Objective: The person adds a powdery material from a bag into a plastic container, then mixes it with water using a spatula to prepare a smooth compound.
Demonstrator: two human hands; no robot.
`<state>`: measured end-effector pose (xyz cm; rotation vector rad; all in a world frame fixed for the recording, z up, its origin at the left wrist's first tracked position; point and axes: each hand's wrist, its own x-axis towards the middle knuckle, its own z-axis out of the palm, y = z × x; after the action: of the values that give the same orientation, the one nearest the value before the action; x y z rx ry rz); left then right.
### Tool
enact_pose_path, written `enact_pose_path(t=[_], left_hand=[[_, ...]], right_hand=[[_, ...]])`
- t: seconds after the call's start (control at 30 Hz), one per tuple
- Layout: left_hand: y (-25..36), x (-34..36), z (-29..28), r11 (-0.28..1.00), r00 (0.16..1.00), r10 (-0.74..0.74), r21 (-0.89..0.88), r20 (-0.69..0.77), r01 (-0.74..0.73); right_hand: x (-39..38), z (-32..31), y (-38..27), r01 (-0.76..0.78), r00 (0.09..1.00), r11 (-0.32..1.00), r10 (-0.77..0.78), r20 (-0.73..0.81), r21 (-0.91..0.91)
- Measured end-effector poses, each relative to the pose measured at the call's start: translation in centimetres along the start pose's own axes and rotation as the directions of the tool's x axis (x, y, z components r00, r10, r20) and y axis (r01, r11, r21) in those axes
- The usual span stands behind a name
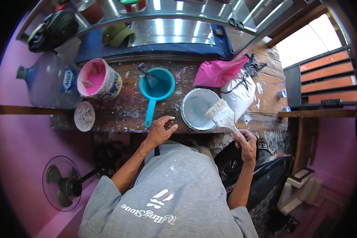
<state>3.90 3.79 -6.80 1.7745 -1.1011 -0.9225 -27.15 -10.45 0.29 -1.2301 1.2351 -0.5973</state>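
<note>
One head-worn fisheye view looks steeply down, close over a paint-spattered wooden bench (119, 115); its rim perhaps bends edges.

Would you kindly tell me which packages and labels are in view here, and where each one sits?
Water jug: far left of the bench, lying on its side, clear bluish plastic with a blue and white label.
Paint bucket: left of the teal scoop, white with printed sides, pink paint inside.
White sack: right of the round tin, tied with black cord.
Pink bag: on the sack, crumpled.

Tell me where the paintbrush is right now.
In the head view, the paintbrush is right of centre, held in the right hand, its bristles over the rim of the white bucket.
</note>
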Motion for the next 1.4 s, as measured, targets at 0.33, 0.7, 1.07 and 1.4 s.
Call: enact_pose_path(t=[0.33,0.7,1.07,1.4], left_hand=[[-0.9,-1.9,-2.1,0.998,0.959,0.056,0.011,-0.277,-0.055],[-3.1,-7.4,-4.2,0.979,0.881,-0.203,-0.074,-0.427,0.19],[-4.2,-8.1,-4.7,0.967,0.903,-0.25,-0.046,-0.348,0.25],[-1.1,-5.4,-0.4,0.98,0.938,-0.193,-0.008,-0.289,0.199]], right_hand=[[6.7,9.5,-10.8,0.613,0.785,0.669,-0.453,0.423,-0.421],[15.4,27.0,-10.1,0.95,0.308,0.091,-0.435,0.846,-0.299],[16.3,28.0,-7.3,0.836,0.534,0.205,-0.52,0.667,-0.509],[24.6,-3.1,4.3,0.141,0.834,0.635,-0.489,-0.254,-0.76]])
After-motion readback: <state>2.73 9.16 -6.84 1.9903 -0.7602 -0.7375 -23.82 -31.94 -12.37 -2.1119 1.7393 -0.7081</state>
